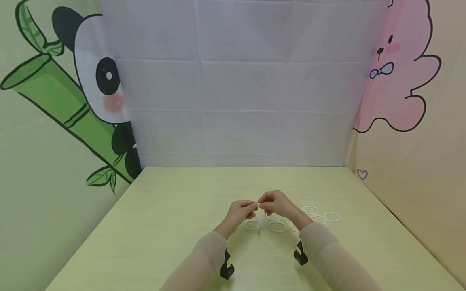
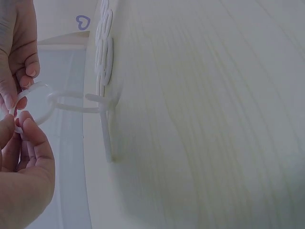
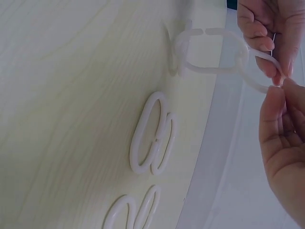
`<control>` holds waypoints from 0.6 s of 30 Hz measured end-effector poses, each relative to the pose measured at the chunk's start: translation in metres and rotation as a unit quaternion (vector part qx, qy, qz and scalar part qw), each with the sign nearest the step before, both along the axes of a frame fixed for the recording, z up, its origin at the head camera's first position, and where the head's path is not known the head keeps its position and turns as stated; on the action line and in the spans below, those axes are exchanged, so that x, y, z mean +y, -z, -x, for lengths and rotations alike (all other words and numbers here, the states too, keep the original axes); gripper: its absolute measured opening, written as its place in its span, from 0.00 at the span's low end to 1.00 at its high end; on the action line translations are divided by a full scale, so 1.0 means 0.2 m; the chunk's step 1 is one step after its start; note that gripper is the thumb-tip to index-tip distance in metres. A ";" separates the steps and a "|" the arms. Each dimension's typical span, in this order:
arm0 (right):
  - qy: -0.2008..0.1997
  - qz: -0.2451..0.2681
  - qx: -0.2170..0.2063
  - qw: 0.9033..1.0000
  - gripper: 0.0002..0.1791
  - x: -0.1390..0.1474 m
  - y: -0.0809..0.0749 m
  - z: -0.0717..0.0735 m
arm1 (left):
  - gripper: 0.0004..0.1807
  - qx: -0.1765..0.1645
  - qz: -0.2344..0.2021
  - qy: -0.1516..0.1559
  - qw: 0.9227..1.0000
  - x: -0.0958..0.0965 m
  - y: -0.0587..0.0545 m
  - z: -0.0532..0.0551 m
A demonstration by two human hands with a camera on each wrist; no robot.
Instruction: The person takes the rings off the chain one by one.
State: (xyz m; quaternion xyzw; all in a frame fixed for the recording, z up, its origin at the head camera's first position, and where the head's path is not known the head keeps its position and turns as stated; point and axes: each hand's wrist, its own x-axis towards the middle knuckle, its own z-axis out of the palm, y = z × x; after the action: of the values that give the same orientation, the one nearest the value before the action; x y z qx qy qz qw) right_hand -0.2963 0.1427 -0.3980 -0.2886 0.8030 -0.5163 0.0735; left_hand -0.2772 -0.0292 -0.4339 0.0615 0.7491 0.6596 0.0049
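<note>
Above the table, my left hand (image 1: 237, 213) and my right hand (image 1: 278, 203) meet fingertip to fingertip. Both pinch the same white plastic chain link (image 3: 256, 86), one at each side of its split. Through that link hangs a second white link (image 3: 209, 70), whose small gap shows in the right wrist view. Its lower end loops with further white link (image 2: 106, 138) pieces at the tabletop. How many are joined there is hard to tell. The fingertips hide the ends of the pinched link.
Loose white oval links lie to the right of the hands, among them one link (image 1: 277, 226) near the chain and another link (image 1: 332, 217) farther right. The right forearm partly covers some. The pale wooden table (image 1: 164, 226) meets a white cloth backdrop (image 1: 240, 121).
</note>
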 end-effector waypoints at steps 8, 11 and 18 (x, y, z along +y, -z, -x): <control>0.014 0.000 -0.011 1.000 0.05 -0.04 0.02 0.01 | 0.15 -0.007 -0.001 0.001 1.000 -0.05 0.01 -0.01; 0.017 0.005 -0.012 1.000 0.05 -0.04 0.01 0.00 | 0.16 -0.008 -0.001 -0.001 1.000 -0.06 0.01 -0.02; 0.031 0.027 -0.025 0.999 0.08 -0.06 -0.02 -0.03 | 0.17 -0.016 -0.003 -0.001 1.000 -0.10 0.01 -0.04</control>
State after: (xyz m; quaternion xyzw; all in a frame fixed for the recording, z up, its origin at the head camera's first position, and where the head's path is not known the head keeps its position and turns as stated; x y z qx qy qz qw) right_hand -0.2909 0.1310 -0.3941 -0.2526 0.7950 -0.5472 0.0695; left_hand -0.2689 -0.0483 -0.4349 0.0499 0.7467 0.6631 0.0162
